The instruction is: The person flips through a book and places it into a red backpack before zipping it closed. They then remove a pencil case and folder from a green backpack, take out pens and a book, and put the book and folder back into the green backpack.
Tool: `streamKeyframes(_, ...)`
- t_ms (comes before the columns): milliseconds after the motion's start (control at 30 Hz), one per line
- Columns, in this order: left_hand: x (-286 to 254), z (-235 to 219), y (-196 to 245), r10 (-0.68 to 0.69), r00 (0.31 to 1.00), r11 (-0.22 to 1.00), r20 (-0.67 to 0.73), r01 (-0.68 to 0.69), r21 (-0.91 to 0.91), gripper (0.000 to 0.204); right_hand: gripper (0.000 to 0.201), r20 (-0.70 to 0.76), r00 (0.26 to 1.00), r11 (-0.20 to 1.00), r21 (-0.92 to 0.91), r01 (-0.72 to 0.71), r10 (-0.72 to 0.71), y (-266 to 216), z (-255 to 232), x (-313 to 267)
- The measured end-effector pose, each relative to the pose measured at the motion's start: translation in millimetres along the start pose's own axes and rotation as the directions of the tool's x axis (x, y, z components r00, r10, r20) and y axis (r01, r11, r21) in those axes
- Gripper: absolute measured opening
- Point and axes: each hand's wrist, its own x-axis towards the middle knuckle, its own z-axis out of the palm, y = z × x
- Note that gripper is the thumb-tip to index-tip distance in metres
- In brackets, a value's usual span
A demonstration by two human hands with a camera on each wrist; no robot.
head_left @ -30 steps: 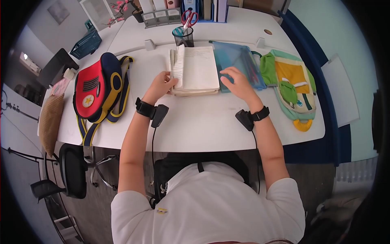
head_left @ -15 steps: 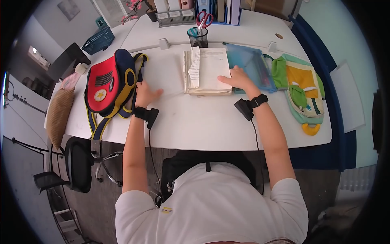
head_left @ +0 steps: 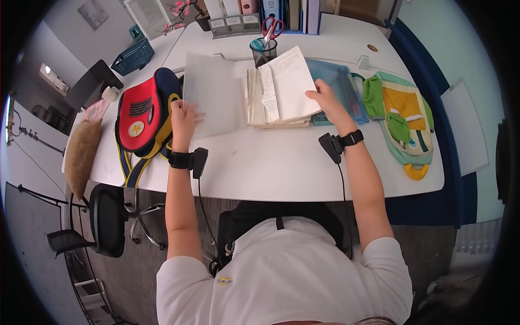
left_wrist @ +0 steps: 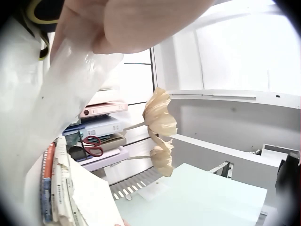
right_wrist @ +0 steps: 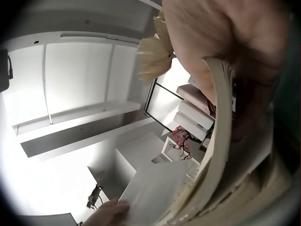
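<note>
Right grip (right_wrist: 230, 47) pinches curled pages (right_wrist: 221, 122), pink blossoms (right_wrist: 178, 134) beyond

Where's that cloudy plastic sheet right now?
In the head view, the cloudy plastic sheet is left of centre, held in the person's left hand, between the red and navy backpack and the stack of papers.

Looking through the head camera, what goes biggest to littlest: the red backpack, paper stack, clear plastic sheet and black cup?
1. Red backpack, straps included.
2. Paper stack and clear plastic sheet: too close to rank; the left hand covers some sheet.
3. Black cup.
</note>
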Motion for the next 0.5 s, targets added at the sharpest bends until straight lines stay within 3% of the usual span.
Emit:
streamKeyframes(33, -3, 1, 15, -0.035, 0.999, 0.992, 0.002, 0.035, -0.119, 0.018, 0.025, -0.017, 0.999, 0.996, 0.082, -0.045, 0.046, -6, -2, -4)
streamKeyframes(100, -8, 0, 37, -0.009, 1.0, 0.987, 0.011, 0.011, -0.158, 0.029, 0.031, -0.04, 0.989, 0.961, 0.246, -0.129, 0.142, -21, -10, -16)
streamKeyframes(200, -14, 7, 64, -0.006, 1.0, 0.955, 0.031, 0.015, -0.296, 0.038, 0.048, 0.011, 0.994, 0.919, 0.378, -0.109, 0.113, -35, -36, -30)
streamKeyframes(300, -13, 26, 73, -0.016, 0.995, 0.895, 0.1, 0.059, -0.442, 0.04, 0.056, -0.008, 0.998, 0.872, 0.486, -0.051, 0.063, -35, -72, -38)
streamKeyframes(367, -9, 46, 69, -0.008, 0.975, 0.843, 0.221, 0.125, -0.524, 0.046, 0.054, -0.101, 0.993, 0.846, 0.534, 0.009, 0.053, -39, -89, -49)
streamKeyframes(500, -24, 99, 75, -0.045, 0.933, 0.882, 0.358, 0.205, -0.424, 0.055, 0.059, -0.245, 0.969, 0.793, 0.587, 0.16, -0.014, -30, -117, -62)
